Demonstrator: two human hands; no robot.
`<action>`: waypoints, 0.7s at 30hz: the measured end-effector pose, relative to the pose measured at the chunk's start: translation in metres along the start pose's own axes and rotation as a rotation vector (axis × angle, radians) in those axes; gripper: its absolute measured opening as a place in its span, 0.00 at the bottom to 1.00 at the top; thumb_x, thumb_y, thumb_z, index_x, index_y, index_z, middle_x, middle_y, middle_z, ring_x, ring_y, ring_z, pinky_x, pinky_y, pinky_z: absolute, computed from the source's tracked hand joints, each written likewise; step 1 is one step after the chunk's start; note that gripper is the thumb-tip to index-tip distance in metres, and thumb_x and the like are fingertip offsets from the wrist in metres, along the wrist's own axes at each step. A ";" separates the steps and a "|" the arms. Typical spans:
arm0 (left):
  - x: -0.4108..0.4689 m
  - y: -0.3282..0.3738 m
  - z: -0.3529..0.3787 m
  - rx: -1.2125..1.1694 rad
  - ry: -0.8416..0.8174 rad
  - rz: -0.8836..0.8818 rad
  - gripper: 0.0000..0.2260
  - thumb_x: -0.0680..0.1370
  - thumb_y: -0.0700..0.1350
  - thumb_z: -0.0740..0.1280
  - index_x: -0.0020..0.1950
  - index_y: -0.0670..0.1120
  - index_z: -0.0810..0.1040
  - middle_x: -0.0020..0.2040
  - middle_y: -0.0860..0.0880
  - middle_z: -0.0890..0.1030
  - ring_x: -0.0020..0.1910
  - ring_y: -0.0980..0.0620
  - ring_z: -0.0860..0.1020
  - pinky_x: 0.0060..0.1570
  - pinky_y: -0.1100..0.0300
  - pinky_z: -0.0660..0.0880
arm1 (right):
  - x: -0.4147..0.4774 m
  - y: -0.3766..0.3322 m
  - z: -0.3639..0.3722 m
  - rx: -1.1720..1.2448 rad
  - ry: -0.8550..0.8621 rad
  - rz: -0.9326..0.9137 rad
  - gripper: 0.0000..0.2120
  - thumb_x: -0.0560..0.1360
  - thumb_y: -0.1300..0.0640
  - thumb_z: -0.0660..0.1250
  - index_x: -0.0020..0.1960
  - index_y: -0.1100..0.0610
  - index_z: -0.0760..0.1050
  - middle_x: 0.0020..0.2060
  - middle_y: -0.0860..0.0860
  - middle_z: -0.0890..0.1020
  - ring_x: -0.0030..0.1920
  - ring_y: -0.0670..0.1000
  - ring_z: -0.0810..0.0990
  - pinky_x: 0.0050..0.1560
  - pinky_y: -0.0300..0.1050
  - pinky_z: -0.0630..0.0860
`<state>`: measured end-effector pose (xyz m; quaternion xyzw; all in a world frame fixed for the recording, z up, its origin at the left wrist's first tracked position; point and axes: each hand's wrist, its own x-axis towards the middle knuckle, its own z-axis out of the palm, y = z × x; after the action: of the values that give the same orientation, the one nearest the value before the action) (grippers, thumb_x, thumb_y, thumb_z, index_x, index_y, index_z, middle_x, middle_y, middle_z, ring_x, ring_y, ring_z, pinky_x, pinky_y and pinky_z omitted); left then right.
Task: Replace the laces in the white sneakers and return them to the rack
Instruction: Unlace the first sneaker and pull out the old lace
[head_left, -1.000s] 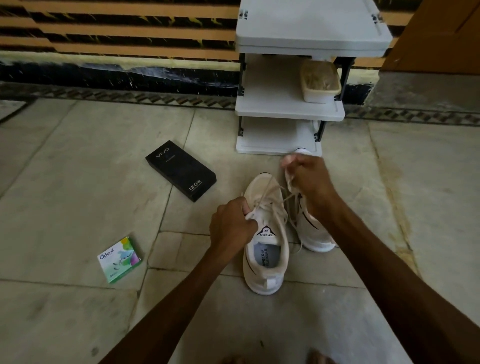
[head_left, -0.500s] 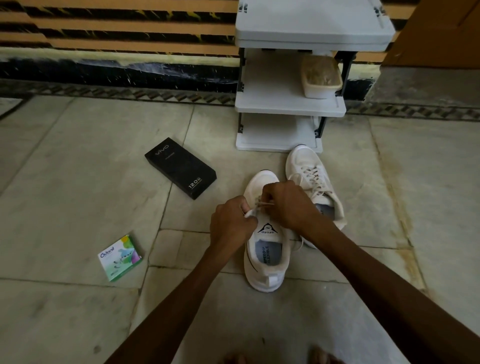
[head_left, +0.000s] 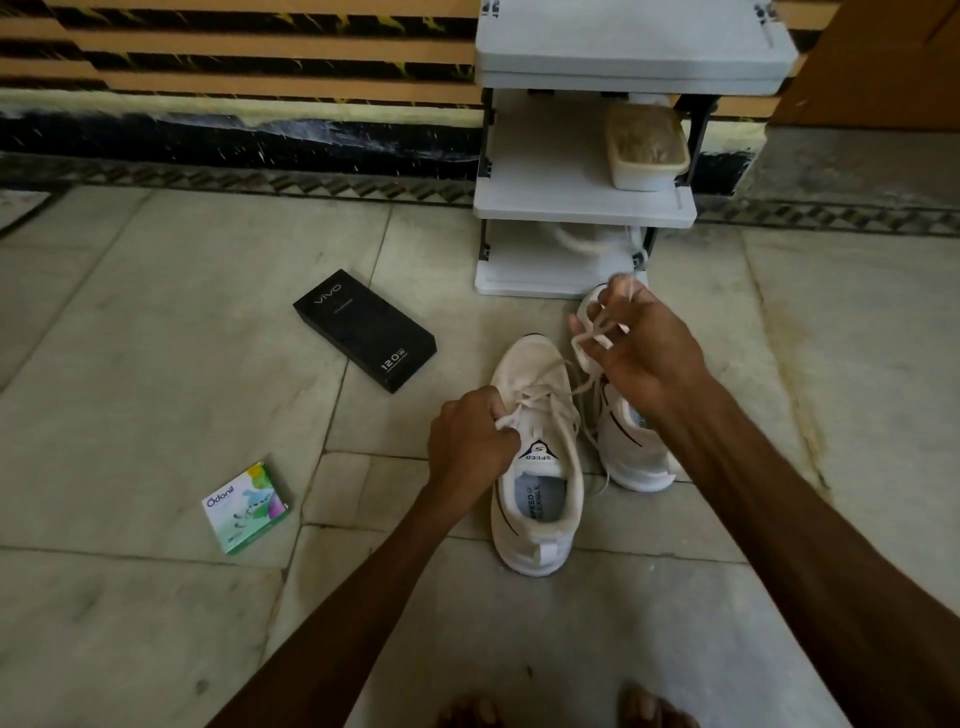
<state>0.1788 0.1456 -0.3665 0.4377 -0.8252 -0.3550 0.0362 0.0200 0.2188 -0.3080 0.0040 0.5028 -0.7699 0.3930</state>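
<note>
Two white sneakers stand on the floor in front of the white rack (head_left: 582, 210). On the near sneaker (head_left: 537, 483) my left hand (head_left: 470, 441) grips the left eyelet edge beside the tongue. Its white lace (head_left: 584, 382) runs up and right to my right hand (head_left: 636, 348), which holds it wrapped among the fingers, raised above the second sneaker (head_left: 631, 452). That sneaker is partly hidden behind my right hand and forearm.
A black phone box (head_left: 363, 330) lies on the tiles left of the sneakers, and a small green and white box (head_left: 245, 506) lies nearer to me. A lidded container (head_left: 647, 148) sits on the rack's middle shelf. My feet show at the bottom edge.
My right hand went from the near sneaker's eyelets up and to the right, drawing the lace out. My left hand stayed on the sneaker's edge.
</note>
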 end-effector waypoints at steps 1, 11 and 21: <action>0.001 -0.001 0.000 -0.008 -0.001 -0.003 0.08 0.71 0.45 0.71 0.38 0.52 0.72 0.39 0.50 0.79 0.38 0.51 0.78 0.31 0.62 0.66 | 0.002 -0.005 0.001 0.095 -0.047 0.036 0.09 0.78 0.63 0.60 0.41 0.56 0.75 0.36 0.52 0.77 0.39 0.49 0.76 0.45 0.46 0.79; -0.004 -0.003 0.007 -0.012 0.036 0.216 0.12 0.75 0.43 0.69 0.57 0.53 0.73 0.53 0.53 0.73 0.47 0.53 0.75 0.42 0.63 0.71 | -0.001 0.033 -0.016 -1.669 -0.148 -0.434 0.16 0.73 0.55 0.69 0.60 0.57 0.77 0.54 0.59 0.80 0.54 0.59 0.78 0.58 0.51 0.73; 0.012 0.014 0.019 0.240 -0.023 0.304 0.15 0.76 0.46 0.70 0.62 0.49 0.76 0.64 0.46 0.69 0.56 0.48 0.73 0.54 0.55 0.76 | -0.054 0.058 -0.031 -1.812 -0.024 -0.389 0.12 0.75 0.46 0.67 0.52 0.52 0.79 0.43 0.50 0.83 0.44 0.52 0.82 0.44 0.45 0.78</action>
<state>0.1550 0.1521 -0.3751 0.3052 -0.9186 -0.2496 0.0278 0.0808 0.2646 -0.3467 -0.3971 0.9004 -0.1353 0.1152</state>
